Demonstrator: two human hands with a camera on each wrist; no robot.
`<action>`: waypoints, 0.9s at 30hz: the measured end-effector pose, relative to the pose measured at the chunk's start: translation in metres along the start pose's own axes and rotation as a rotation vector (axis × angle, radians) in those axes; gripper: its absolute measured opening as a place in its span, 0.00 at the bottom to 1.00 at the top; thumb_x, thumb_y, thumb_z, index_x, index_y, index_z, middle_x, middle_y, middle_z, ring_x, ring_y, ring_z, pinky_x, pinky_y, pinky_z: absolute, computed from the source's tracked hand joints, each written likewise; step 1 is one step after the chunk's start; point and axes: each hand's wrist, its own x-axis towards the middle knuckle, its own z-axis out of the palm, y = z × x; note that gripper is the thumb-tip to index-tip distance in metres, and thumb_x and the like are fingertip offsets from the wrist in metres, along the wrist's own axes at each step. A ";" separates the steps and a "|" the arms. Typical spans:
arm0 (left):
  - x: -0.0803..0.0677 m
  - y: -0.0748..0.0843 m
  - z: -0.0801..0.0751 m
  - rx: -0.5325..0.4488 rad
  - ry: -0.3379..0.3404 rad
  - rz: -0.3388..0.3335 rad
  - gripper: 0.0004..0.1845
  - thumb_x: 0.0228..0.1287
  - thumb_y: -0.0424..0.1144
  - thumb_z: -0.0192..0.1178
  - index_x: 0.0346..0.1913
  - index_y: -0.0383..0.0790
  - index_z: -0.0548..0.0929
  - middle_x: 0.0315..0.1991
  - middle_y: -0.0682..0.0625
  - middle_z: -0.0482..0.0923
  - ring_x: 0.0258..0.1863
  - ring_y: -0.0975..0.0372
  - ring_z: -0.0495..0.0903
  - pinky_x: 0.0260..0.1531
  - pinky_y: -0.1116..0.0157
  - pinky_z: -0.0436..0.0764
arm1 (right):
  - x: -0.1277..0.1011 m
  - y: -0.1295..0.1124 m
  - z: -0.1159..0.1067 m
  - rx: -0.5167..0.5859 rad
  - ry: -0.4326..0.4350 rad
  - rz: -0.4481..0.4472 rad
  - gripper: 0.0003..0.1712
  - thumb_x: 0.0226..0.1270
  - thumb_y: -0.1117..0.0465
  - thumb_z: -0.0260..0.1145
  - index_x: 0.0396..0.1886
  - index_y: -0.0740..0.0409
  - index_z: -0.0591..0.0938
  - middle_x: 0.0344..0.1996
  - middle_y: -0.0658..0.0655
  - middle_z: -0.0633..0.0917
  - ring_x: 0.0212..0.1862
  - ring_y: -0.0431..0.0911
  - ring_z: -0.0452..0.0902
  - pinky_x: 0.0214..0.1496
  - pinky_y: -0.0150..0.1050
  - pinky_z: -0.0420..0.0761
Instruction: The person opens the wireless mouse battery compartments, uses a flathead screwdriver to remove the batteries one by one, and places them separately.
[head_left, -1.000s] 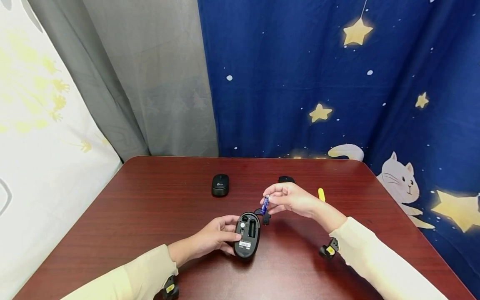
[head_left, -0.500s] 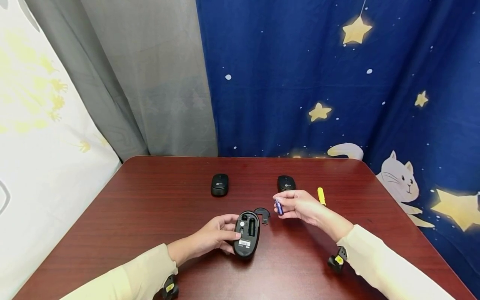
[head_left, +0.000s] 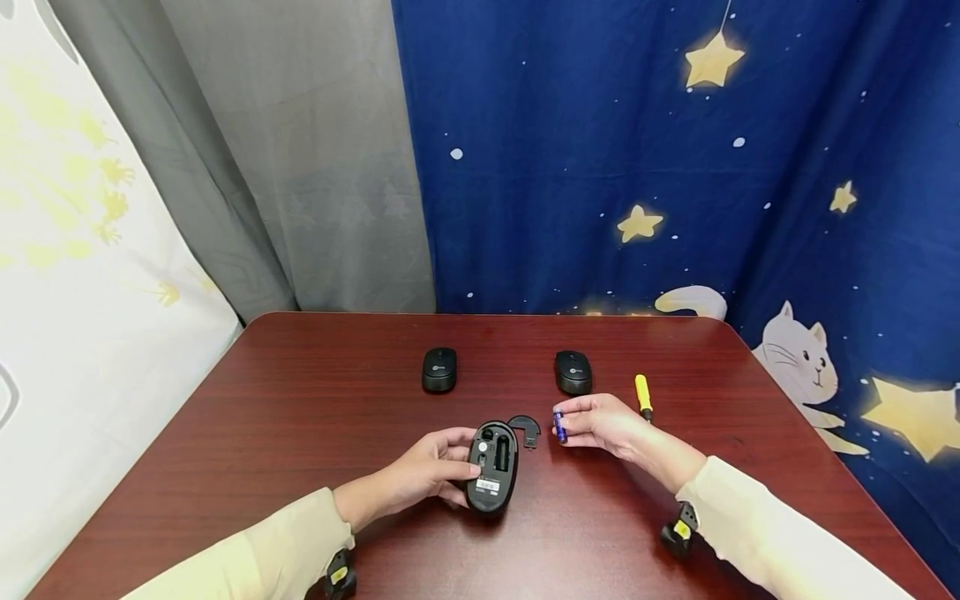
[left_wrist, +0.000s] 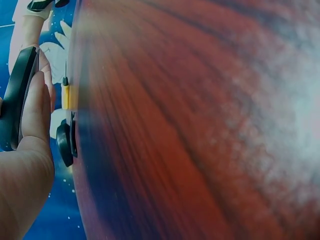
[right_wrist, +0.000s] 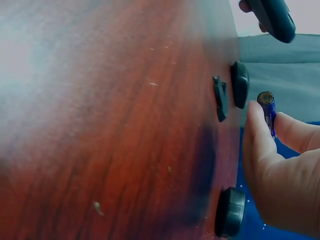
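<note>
My left hand grips a black computer mouse, its underside turned up. The long battery slot in that underside shows dark, beside a white label. In the left wrist view the mouse appears edge-on, with the thumb along one face. My right hand pinches a small blue battery between thumb and fingers, to the right of the mouse. One end of the battery faces the right wrist camera. A black battery cover lies on the table between the two hands.
Two more black mice stand farther back, one mouse left of centre and another mouse just beyond my right hand. A yellow-handled screwdriver lies at the right, partly behind my right wrist. Curtains rise behind the table.
My right hand has drawn the battery away from the mouse, rightward, and tilted it. The battery cover and the right rear mouse are now uncovered. My left hand stays nearly still.
</note>
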 end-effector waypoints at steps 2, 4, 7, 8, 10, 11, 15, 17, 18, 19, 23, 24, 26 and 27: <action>0.000 0.000 0.000 0.000 -0.001 0.002 0.29 0.61 0.26 0.59 0.64 0.24 0.63 0.47 0.36 0.81 0.36 0.55 0.84 0.27 0.63 0.84 | 0.001 0.003 0.002 -0.012 0.035 0.007 0.22 0.67 0.75 0.58 0.59 0.81 0.68 0.41 0.62 0.83 0.40 0.46 0.82 0.48 0.46 0.82; -0.001 0.001 0.000 -0.001 0.000 0.002 0.29 0.61 0.26 0.60 0.64 0.24 0.63 0.47 0.36 0.81 0.36 0.55 0.84 0.27 0.63 0.84 | 0.001 0.005 0.005 -0.027 0.073 0.017 0.20 0.66 0.75 0.59 0.57 0.81 0.71 0.38 0.60 0.84 0.38 0.44 0.82 0.46 0.45 0.83; -0.001 0.001 -0.001 -0.002 -0.001 0.001 0.29 0.61 0.26 0.59 0.64 0.24 0.63 0.46 0.36 0.81 0.36 0.55 0.84 0.28 0.62 0.85 | 0.002 0.008 0.008 -0.050 0.119 0.032 0.18 0.65 0.76 0.60 0.54 0.80 0.73 0.37 0.60 0.85 0.36 0.44 0.81 0.45 0.44 0.84; -0.001 0.002 -0.001 -0.002 -0.001 0.000 0.29 0.62 0.26 0.59 0.64 0.24 0.63 0.47 0.36 0.81 0.36 0.55 0.84 0.28 0.62 0.85 | 0.002 0.009 0.010 -0.060 0.133 0.036 0.18 0.65 0.76 0.61 0.53 0.79 0.74 0.38 0.61 0.85 0.35 0.44 0.81 0.44 0.44 0.84; -0.002 0.002 -0.002 -0.004 0.001 -0.001 0.29 0.62 0.26 0.59 0.64 0.24 0.62 0.47 0.36 0.81 0.37 0.55 0.84 0.29 0.61 0.85 | 0.001 0.011 0.012 -0.081 0.153 0.038 0.17 0.64 0.75 0.62 0.52 0.79 0.75 0.38 0.62 0.85 0.35 0.44 0.81 0.43 0.43 0.84; -0.002 0.002 -0.003 -0.003 0.004 -0.001 0.29 0.62 0.26 0.59 0.64 0.24 0.62 0.47 0.36 0.81 0.37 0.55 0.84 0.29 0.61 0.85 | 0.001 0.012 0.013 -0.091 0.160 0.037 0.16 0.64 0.75 0.62 0.51 0.78 0.75 0.38 0.63 0.85 0.35 0.44 0.81 0.43 0.43 0.84; -0.004 0.004 -0.007 0.000 0.023 0.004 0.30 0.61 0.26 0.60 0.64 0.24 0.62 0.47 0.36 0.81 0.37 0.55 0.84 0.29 0.60 0.85 | 0.002 0.013 0.016 -0.131 0.196 0.031 0.15 0.62 0.75 0.64 0.48 0.77 0.77 0.38 0.64 0.85 0.35 0.44 0.82 0.41 0.44 0.85; -0.004 0.004 -0.009 0.003 0.034 0.009 0.30 0.61 0.26 0.60 0.64 0.24 0.62 0.47 0.36 0.81 0.37 0.55 0.84 0.29 0.60 0.85 | 0.002 0.014 0.018 -0.149 0.214 0.024 0.14 0.61 0.76 0.64 0.47 0.77 0.77 0.36 0.63 0.85 0.34 0.45 0.82 0.40 0.44 0.85; -0.005 0.005 -0.010 0.005 0.039 0.012 0.30 0.61 0.26 0.60 0.64 0.24 0.62 0.47 0.36 0.80 0.37 0.55 0.84 0.28 0.60 0.85 | 0.003 0.014 0.019 -0.159 0.222 0.020 0.14 0.61 0.76 0.65 0.46 0.77 0.77 0.35 0.63 0.85 0.34 0.45 0.82 0.40 0.45 0.85; -0.005 0.005 -0.012 0.006 0.043 0.014 0.30 0.61 0.27 0.60 0.65 0.24 0.62 0.47 0.36 0.80 0.37 0.55 0.84 0.28 0.60 0.85 | 0.003 0.014 0.020 -0.168 0.230 0.015 0.13 0.60 0.76 0.65 0.45 0.77 0.78 0.34 0.62 0.85 0.34 0.46 0.81 0.40 0.45 0.85; -0.006 0.006 -0.016 0.009 0.057 0.016 0.31 0.61 0.27 0.60 0.65 0.24 0.62 0.48 0.36 0.80 0.37 0.55 0.84 0.29 0.60 0.85 | 0.005 0.016 0.023 -0.210 0.255 -0.007 0.12 0.59 0.76 0.66 0.43 0.76 0.78 0.32 0.60 0.85 0.33 0.46 0.81 0.39 0.46 0.85; -0.007 0.006 -0.017 0.010 0.061 0.015 0.31 0.61 0.27 0.60 0.65 0.24 0.62 0.48 0.36 0.80 0.37 0.55 0.84 0.29 0.60 0.85 | 0.005 0.016 0.024 -0.220 0.260 -0.013 0.12 0.58 0.76 0.67 0.43 0.76 0.78 0.31 0.60 0.85 0.33 0.47 0.82 0.39 0.46 0.85; -0.007 0.005 -0.020 0.010 0.071 0.014 0.31 0.62 0.26 0.60 0.66 0.24 0.61 0.48 0.36 0.80 0.37 0.54 0.84 0.29 0.59 0.85 | 0.005 0.018 0.026 -0.238 0.273 -0.023 0.12 0.57 0.76 0.67 0.42 0.76 0.78 0.30 0.60 0.85 0.32 0.47 0.82 0.37 0.45 0.85; -0.008 0.005 -0.021 0.011 0.078 0.013 0.31 0.62 0.26 0.60 0.66 0.24 0.61 0.48 0.36 0.80 0.37 0.54 0.84 0.29 0.59 0.85 | 0.005 0.018 0.027 -0.246 0.279 -0.028 0.12 0.57 0.76 0.68 0.41 0.76 0.78 0.30 0.60 0.85 0.32 0.47 0.82 0.36 0.45 0.85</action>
